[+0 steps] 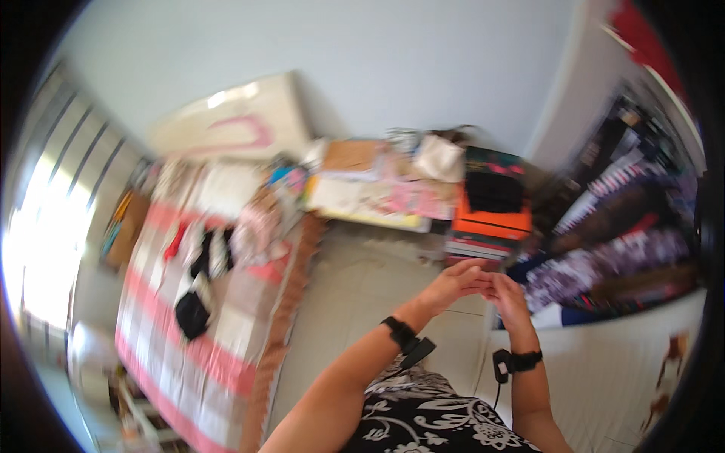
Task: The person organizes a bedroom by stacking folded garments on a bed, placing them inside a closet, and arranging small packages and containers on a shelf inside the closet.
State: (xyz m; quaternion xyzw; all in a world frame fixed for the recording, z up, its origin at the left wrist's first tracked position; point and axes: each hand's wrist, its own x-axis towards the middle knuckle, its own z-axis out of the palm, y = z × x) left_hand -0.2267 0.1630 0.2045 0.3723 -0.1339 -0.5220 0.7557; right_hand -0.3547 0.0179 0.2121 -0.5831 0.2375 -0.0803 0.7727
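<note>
My left hand [461, 281] and my right hand [508, 294] meet at the fingertips in front of my body, above the tiled floor [362, 294]. Nothing shows between them, though overlapping fingers hide part of both palms. Each wrist wears a black strap with a small device. Just beyond the hands stands a stack of boxes [491, 222], one of them orange, with a dark cloth [494, 192] on top. To the right of my right hand, clothes [612, 249] hang or lie in a dense, blurred row.
At left is a bed with a pink-and-white checked cover [226, 362], several garments [209, 249] and a black item [192, 315] on it. A low table [340, 195] holding papers and bags stands against the wall. A pale board [238, 122] leans behind the bed. Bright window [48, 243] far left.
</note>
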